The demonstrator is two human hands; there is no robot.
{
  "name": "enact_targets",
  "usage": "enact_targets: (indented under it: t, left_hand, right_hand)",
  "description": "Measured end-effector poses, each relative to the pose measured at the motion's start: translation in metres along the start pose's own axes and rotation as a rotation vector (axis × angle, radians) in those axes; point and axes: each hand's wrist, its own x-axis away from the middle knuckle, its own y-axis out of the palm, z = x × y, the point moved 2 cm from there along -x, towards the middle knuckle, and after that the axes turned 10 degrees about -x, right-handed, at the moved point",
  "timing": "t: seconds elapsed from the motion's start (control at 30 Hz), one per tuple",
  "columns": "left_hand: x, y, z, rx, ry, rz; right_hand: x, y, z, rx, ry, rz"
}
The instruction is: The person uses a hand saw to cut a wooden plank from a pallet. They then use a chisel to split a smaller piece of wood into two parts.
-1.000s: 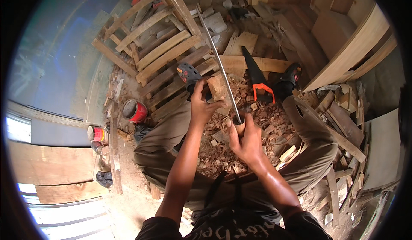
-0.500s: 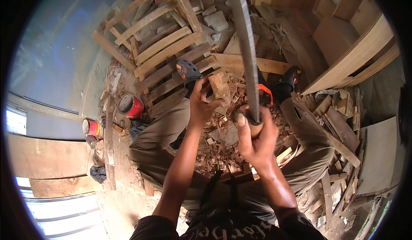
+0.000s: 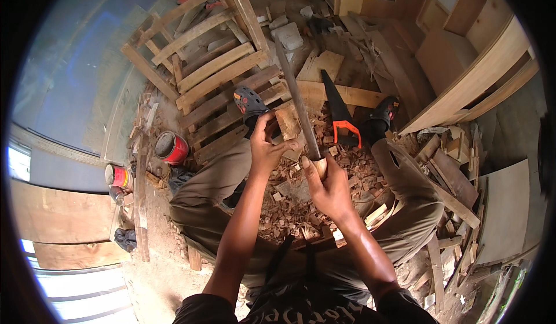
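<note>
My right hand (image 3: 331, 192) is wrapped round the wooden handle of a machete (image 3: 297, 99). Its long, dark blade slants up and slightly left, passing beside a rough wood block (image 3: 287, 122). My left hand (image 3: 266, 149) grips that block from its left side, thumb along the lower end. Whether blade and block touch, I cannot tell. Just to the right lies a handsaw (image 3: 334, 98) with a black blade and orange handle. Wood chips (image 3: 301, 208) are heaped between my legs, below both hands.
Wooden slatted frames (image 3: 197, 63) stand at the far left. Two paint cans, one red (image 3: 171, 148) and one red and yellow (image 3: 118, 177), sit left of my leg. Scrap boards (image 3: 454, 170) pile up at right. A wooden cabinet (image 3: 463, 57) stands far right.
The machete has come down, from pointing up towards me to lying beside the block. My right hand has moved slightly left and down. The handsaw now shows fully.
</note>
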Motion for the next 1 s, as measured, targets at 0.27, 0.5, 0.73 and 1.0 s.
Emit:
enact_targets:
  t: [0.27,0.5,0.73,1.0]
  left_hand:
    - [0.004,-0.004,-0.001,0.006,0.016,0.013]
    - [0.010,0.001,0.003,0.106,0.011,0.010]
    - [0.014,-0.009,-0.007,-0.016,0.006,0.022]
    - [0.017,-0.006,-0.014,-0.090,0.121,0.035]
  right_hand:
    - [0.013,-0.003,-0.037,-0.054,-0.361,0.111]
    - [0.008,0.004,0.022,-0.016,0.047,-0.044]
    - [0.020,-0.007,-0.053,-0.062,-0.333,0.096]
    - [0.020,0.008,0.004,0.172,-0.046,-0.015]
